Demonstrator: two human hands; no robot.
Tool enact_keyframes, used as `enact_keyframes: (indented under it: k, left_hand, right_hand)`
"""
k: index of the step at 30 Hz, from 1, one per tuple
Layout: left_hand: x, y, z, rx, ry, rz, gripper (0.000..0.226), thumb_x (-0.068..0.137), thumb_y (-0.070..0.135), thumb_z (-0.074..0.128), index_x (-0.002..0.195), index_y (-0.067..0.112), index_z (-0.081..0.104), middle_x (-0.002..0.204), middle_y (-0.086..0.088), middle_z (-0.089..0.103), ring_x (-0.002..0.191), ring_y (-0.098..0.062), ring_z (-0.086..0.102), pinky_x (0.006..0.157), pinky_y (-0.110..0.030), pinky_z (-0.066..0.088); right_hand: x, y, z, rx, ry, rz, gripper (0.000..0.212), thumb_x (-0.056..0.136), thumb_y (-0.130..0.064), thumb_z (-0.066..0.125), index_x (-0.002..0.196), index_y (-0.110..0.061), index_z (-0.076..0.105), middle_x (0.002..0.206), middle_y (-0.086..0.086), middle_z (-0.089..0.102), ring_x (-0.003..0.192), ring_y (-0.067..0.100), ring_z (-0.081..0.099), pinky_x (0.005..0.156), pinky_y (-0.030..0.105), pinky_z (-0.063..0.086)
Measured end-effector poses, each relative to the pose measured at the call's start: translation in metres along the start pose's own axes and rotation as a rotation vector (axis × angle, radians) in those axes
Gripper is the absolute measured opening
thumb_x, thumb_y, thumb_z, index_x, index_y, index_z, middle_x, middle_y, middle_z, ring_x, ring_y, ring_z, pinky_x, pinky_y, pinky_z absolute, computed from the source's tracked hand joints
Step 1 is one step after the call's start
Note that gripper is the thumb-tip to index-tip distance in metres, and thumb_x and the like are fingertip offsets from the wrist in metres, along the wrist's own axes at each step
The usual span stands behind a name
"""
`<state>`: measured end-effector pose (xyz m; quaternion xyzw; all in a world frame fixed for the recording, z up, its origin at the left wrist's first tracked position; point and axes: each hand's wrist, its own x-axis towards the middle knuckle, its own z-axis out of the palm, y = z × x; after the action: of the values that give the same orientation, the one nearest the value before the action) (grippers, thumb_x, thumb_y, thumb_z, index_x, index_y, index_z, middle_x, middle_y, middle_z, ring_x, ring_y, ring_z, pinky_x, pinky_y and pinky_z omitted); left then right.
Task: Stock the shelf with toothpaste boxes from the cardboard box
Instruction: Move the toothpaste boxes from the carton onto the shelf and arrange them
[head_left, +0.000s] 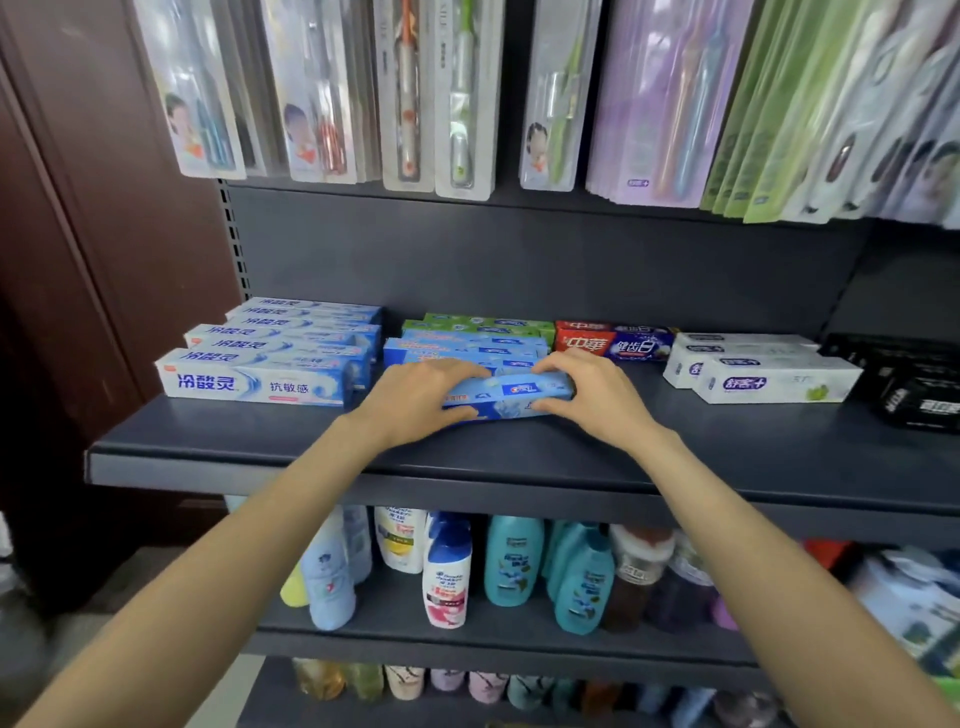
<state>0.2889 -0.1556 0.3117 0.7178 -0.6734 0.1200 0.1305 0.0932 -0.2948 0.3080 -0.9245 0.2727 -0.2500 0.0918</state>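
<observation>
Blue toothpaste box (511, 397) lies lengthwise on the dark shelf (270, 457), near the middle of its front edge, gripped at both ends: left hand (415, 397) curls round its left end, right hand (587, 395) round its right end. Behind it sit stacked blue boxes (462, 345); white-and-blue boxes (270, 353) fill the left corner, red boxes (608, 340) and white boxes (758, 371) the right side. Bare shelf runs along the front edge. Bottles (514, 566) crowd the shelf below.
</observation>
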Motion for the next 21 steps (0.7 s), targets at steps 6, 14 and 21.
enact_keyframes:
  k: [6, 14, 21]
  left_hand:
    - [-0.029, -0.029, 0.003, 0.001, 0.087, -0.103, 0.052, 0.084, 0.043, 0.063, 0.132, 0.03, 0.048, 0.133, 0.003, 0.054, 0.119, -0.02, 0.052, 0.088, -0.034, 0.044]
    - [-0.021, -0.045, 0.009, 0.064, 0.322, -0.216, 0.035, 0.078, 0.028, 0.072, 0.111, 0.018, 0.064, 0.111, -0.004, 0.064, 0.103, -0.029, 0.057, 0.075, -0.037, 0.047]
    - [-0.027, 0.008, 0.011, -0.095, 0.547, -0.094, 0.026, 0.085, 0.036, 0.05, 0.098, 0.022, 0.068, 0.09, 0.009, 0.069, 0.084, -0.017, 0.063, 0.067, -0.03, 0.052]
  right_hand:
    - [-0.009, 0.013, -0.001, 0.021, -0.012, -0.056, 0.036, 0.078, -0.035, 0.074, 0.112, -0.029, 0.063, 0.105, -0.012, 0.056, 0.086, 0.006, 0.047, 0.076, 0.028, 0.04]
    - [0.005, 0.009, 0.006, -0.098, 0.156, 0.0, 0.017, 0.088, -0.015, 0.062, 0.103, -0.022, 0.066, 0.11, -0.006, 0.053, 0.101, 0.011, 0.047, 0.072, 0.026, 0.037]
    - [-0.036, -0.015, 0.015, -0.025, 0.326, -0.079, 0.012, 0.084, -0.013, 0.063, 0.095, -0.018, 0.067, 0.094, -0.004, 0.06, 0.088, 0.018, 0.053, 0.071, 0.03, 0.045]
